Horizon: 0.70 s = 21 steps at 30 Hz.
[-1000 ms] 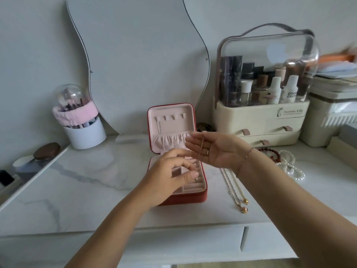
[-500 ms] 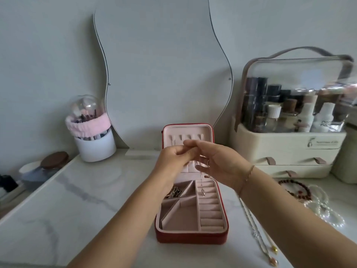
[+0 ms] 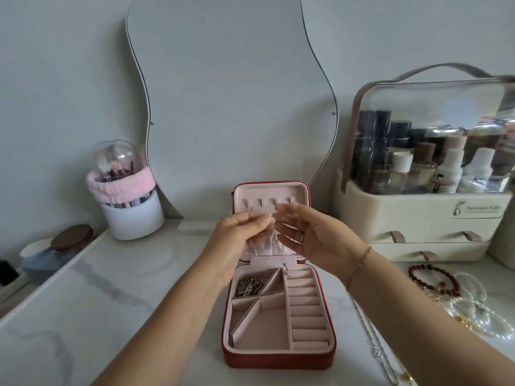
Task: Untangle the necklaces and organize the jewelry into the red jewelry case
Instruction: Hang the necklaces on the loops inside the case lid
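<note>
Left hand [image 3: 239, 232] rose to right hand [image 3: 316, 239] — now pinches chain [image 3: 279, 250] (pendant [image 3: 287, 272] dangles over red case [image 3: 278, 358]).

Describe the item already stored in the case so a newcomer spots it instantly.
Below the wavy mirror, the red jewelry case lies open. In its rear-left compartment sits a dark metallic tangle of jewelry, the only filled pocket; the other compartments show bare pink lining.

Two hands: one left hand [image 3: 237, 243], one right hand [image 3: 320, 240]. One red case [image 3: 278, 358], with four hooks [image 3: 262, 204] in its lid and one jewelry clump [image 3: 248, 285] inside. One chain [image 3: 281, 254]. One mirror [image 3: 231, 93], one brush holder [image 3: 131, 218], one organizer [image 3: 418, 218] showing three drawer tabs [image 3: 397, 236], one red bead bracelet [image 3: 415, 270]. The pearl strands [image 3: 485, 324] are too tangled to count.
</note>
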### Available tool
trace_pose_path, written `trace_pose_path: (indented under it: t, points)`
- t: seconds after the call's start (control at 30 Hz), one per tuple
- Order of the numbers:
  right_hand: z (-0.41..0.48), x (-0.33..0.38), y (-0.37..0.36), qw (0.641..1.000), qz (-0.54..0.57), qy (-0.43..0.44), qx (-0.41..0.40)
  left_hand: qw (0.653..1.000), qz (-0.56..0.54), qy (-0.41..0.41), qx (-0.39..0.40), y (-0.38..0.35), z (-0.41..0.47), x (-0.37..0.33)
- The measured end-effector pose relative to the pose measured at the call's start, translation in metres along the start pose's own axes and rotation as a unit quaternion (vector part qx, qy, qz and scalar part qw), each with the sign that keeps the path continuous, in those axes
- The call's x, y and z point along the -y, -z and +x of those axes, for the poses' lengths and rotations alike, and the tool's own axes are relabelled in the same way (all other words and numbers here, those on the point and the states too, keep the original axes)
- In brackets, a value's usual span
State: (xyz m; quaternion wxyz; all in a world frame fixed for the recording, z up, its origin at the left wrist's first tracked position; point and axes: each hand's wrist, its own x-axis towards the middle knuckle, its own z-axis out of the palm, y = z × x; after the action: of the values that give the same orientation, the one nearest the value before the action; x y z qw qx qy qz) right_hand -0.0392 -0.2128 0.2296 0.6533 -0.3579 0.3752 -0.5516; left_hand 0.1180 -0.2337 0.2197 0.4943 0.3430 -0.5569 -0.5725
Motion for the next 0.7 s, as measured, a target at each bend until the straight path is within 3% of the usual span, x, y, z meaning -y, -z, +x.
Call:
trace_pose_path:
  t: [0.13, 0.23, 0.43, 0.7]
  points:
    - [0.002, 0.000, -0.003, 0.999, 0.025, -0.027, -0.010, 0.999, 0.020, -0.002, 0.027, -0.001, -0.003, 0.000]
    - [-0.001, -0.005, -0.001, 0.998, -0.046, -0.027, -0.034, 1.000, -0.006, 0.006, 0.018, -0.001, -0.003, -0.001]
    - [-0.012, -0.017, 0.000, 0.981, -0.189, 0.035, -0.030, 1.000, -0.011, -0.001, -0.021, -0.006, -0.005, -0.004]
    - [-0.010, -0.011, -0.004, 0.972, -0.209, 0.108, -0.011, 1.000, 0.009, -0.009, -0.020, -0.012, -0.006, -0.011]
